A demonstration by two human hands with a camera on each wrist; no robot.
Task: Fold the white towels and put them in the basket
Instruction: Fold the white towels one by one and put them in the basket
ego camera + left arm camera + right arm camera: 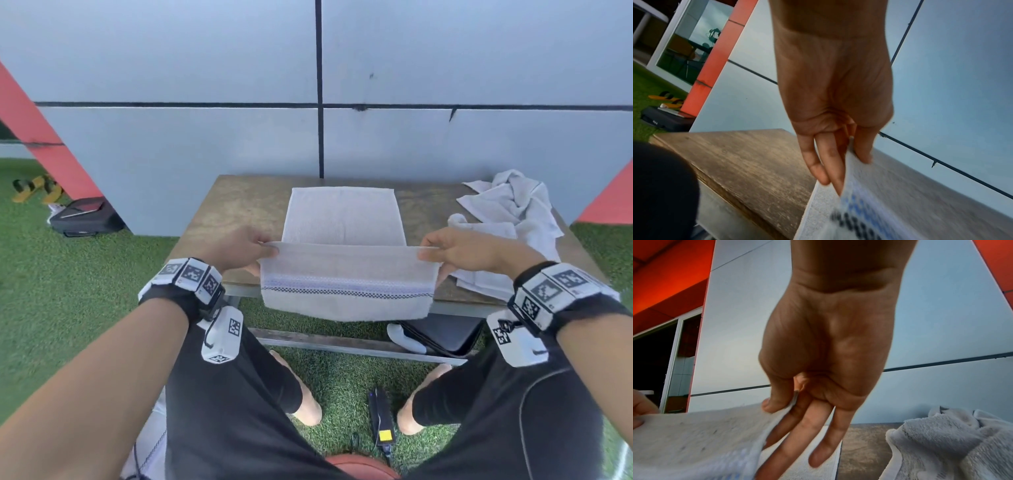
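Here, left hand [239, 248] and right hand [469, 251] each pinch, seemingly, the towel's [346, 281] corners.

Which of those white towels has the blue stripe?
The flat towel pinched by both hands, its striped end hanging off the table; the crumpled towels at right show none.

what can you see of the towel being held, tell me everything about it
The towel is white terry-looking cloth with a pale blue woven band and a thin dark checked stripe near one end. Its far part lies flat on the wooden table. The near part is lifted, and the striped end hangs past the table's front edge. The left hand and right hand pinch it at the two sides, thumb over fingers. It lies apart from the crumpled towels.
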